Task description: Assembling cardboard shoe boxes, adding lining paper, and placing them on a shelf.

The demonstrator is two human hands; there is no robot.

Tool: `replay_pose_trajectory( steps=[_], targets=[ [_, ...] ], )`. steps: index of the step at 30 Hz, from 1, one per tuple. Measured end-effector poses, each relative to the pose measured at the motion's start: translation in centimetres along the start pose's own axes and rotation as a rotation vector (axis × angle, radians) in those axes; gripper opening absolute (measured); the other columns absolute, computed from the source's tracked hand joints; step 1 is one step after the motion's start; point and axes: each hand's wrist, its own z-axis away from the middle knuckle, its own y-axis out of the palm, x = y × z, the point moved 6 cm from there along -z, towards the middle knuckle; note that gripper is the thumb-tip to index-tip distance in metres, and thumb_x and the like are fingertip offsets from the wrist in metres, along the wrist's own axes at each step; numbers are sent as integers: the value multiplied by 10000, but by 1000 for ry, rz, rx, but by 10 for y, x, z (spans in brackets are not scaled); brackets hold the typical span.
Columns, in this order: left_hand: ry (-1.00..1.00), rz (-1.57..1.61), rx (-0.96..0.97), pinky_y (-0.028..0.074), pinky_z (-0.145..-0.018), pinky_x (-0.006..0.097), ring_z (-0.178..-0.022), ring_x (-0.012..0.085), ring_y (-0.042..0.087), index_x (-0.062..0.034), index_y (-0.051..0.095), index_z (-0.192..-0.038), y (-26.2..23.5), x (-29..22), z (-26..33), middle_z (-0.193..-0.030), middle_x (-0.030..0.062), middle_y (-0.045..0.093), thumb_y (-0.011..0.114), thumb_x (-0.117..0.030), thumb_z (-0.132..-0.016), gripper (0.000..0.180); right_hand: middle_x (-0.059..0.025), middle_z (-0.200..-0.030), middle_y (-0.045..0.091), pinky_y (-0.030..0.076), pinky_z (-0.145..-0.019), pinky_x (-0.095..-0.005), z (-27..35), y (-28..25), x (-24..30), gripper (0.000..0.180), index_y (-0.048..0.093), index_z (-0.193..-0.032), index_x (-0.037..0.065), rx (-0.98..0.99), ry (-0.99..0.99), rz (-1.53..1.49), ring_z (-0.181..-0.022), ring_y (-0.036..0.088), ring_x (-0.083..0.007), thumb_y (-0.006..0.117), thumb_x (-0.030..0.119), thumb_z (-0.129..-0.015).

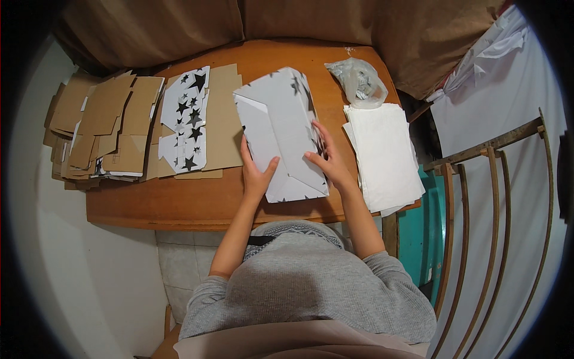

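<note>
Between both hands I hold a white cardboard box (pixel 278 128) with black star prints along its edges. The plain face with interlocking flaps is turned up toward me. My left hand (pixel 257 170) grips its left side, thumb lying on the near part of that face. Around the right side wraps my right hand (pixel 329 155), its thumb on top and its fingers along the side wall. Just left of the box, a flat white piece with black stars (pixel 191 122) lies on brown cardboard sheets (pixel 224 113).
Stacked flattened cardboard boxes (pixel 101 128) cover the table's left end. At the right lies a pile of white paper sheets (pixel 388 155), with a clear plastic bag (pixel 362 84) behind it. The orange-brown wooden table (pixel 161 203) borders a brown curtain (pixel 305 21). A wooden rack (pixel 490 155) stands right.
</note>
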Motion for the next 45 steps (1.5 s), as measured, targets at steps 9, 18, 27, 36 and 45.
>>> replay_pose_trajectory(
  steps=[9,18,27,36,45],
  targets=[
    [-394,529,-167,309,-1069,367,-1286,227,401,-71,279,-1443,-48,50,-17,-1410,106,396,287,-433,-995,575,-51,-1418,400,371,-950,-355,33,28,87,833,568,-1185,504,-153,-776,1201,-1180,422,-239,817,216,-444],
    [-744,445,-118,312,-1051,323,-1245,219,435,-36,443,-1355,-58,97,8,-1343,105,483,272,-371,-977,532,58,-1355,466,335,-1022,-379,57,36,-2,618,580,-1179,492,-38,-921,1475,-1249,395,-196,777,283,-631],
    [-550,344,20,254,-1086,319,-1314,233,357,-45,374,-1406,-60,74,19,-1421,113,404,330,-345,-978,525,-131,-1263,485,307,-1031,-464,67,-20,9,471,580,-1235,201,-418,-626,997,-1182,440,-300,660,178,-771],
    [-640,190,268,181,-1123,332,-1394,238,233,-61,184,-1488,-48,68,12,-1517,138,241,407,-338,-991,611,-232,-1381,419,310,-1050,-372,32,-79,-97,468,315,-1405,4,-384,191,545,-1276,407,-342,326,259,-1012],
    [-579,-162,312,312,-1059,368,-1286,337,419,-54,293,-1445,-51,86,4,-1382,227,439,385,-255,-985,510,-310,-915,615,454,-706,-556,29,-51,-61,350,369,-1290,39,-522,107,972,-833,591,-491,373,186,-972]
  ],
)
